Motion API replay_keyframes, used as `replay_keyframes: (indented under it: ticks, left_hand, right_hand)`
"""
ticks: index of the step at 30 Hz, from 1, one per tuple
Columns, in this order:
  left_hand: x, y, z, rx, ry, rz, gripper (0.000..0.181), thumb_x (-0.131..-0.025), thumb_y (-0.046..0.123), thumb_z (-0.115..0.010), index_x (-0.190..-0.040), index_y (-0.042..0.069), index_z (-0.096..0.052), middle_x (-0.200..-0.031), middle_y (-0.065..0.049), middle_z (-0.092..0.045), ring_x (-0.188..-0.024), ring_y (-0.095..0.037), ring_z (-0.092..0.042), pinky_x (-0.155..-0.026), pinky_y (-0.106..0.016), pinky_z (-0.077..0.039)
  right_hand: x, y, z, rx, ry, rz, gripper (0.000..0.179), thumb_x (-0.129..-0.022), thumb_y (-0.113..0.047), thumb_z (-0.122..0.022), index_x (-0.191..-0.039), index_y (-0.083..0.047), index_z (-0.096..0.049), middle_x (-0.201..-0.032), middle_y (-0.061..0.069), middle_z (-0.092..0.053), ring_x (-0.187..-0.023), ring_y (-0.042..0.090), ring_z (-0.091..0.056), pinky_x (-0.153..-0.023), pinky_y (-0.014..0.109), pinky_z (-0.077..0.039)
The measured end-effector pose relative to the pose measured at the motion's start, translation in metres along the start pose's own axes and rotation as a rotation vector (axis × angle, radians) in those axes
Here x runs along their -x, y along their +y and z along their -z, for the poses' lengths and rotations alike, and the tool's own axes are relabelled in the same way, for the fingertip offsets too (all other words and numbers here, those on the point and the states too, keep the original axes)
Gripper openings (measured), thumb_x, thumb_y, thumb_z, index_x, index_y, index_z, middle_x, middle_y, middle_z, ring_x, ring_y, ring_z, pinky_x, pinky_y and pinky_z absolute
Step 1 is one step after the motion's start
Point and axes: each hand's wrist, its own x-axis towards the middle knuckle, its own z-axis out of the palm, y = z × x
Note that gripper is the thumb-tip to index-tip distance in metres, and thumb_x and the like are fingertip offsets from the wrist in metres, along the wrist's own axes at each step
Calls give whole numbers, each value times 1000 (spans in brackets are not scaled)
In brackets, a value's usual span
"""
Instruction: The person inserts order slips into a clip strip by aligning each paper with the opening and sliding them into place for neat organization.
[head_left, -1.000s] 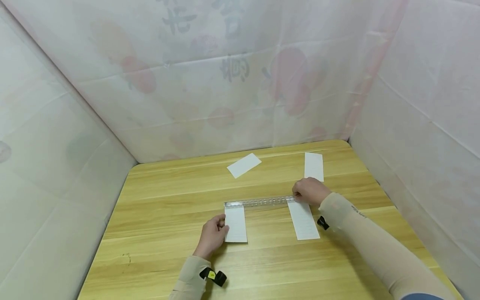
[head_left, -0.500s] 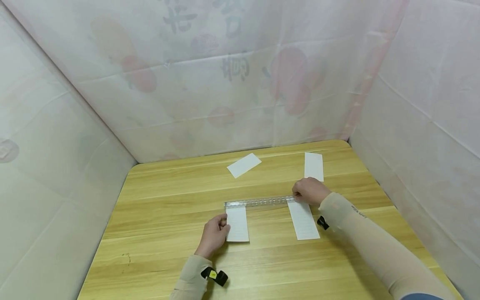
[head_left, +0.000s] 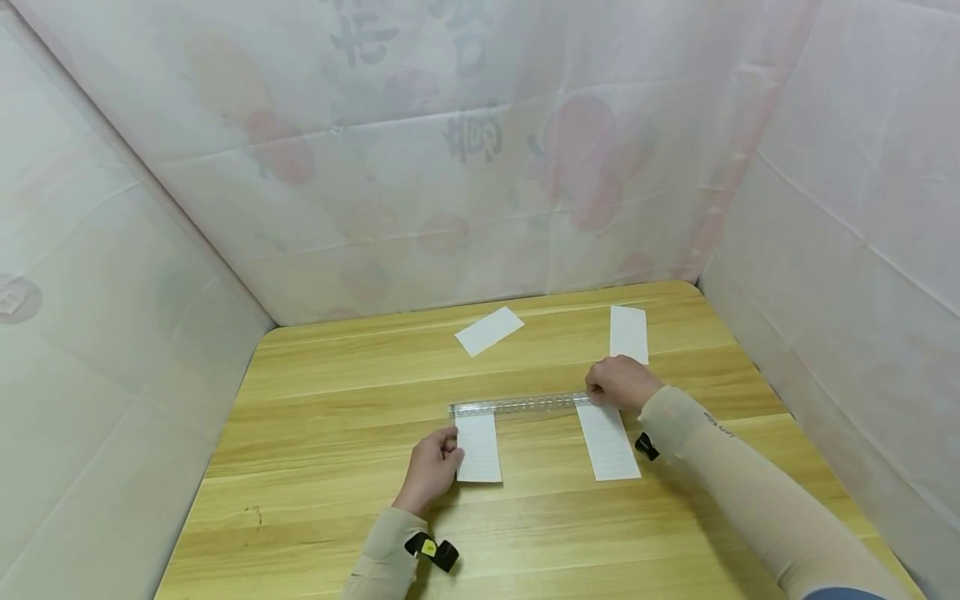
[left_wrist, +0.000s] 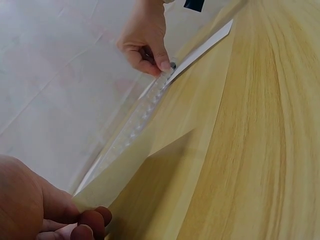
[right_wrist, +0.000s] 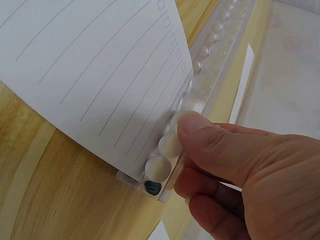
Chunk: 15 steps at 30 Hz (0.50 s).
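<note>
A clear plastic strip (head_left: 536, 405) with a row of round bumps lies crosswise on the table, over the top ends of two white paper slips. My right hand (head_left: 622, 382) pinches the strip's right end between thumb and fingers, close to a small dark piece (right_wrist: 153, 187) set in its tip. Below that end lies the right paper slip (head_left: 609, 446), printed with lines and small checkboxes in the right wrist view. My left hand (head_left: 431, 471) pinches the left edge of the other paper slip (head_left: 477, 450), which is tilted up from the table in the left wrist view.
Farther back on the wooden table (head_left: 322, 450) lie a slanted white slip (head_left: 489, 331) and an upright slip (head_left: 628, 333), the latter just behind my right hand. Pale printed curtains (head_left: 450, 200) enclose the table's back and sides.
My left hand has slid the left paper slip a little to the right, its top end staying at the plastic strip. The right hand and the strip stay in place.
</note>
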Motion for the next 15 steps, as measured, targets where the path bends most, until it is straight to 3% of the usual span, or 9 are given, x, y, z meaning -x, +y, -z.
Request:
replay_keyframes:
  ticks: [15]
  left_hand:
    - [-1,4,-3,-3,-9,31,41,-88,3,-57,-126,-9,-49,-79,-3,-53,-64,-12,-45,-63,-26,-41]
  right_hand:
    - [1,2,0,0,11,5,21,-75,-3,-70,-62,-18,-62,-58,-13,-49,-52,8,-38,-52,27,-33]
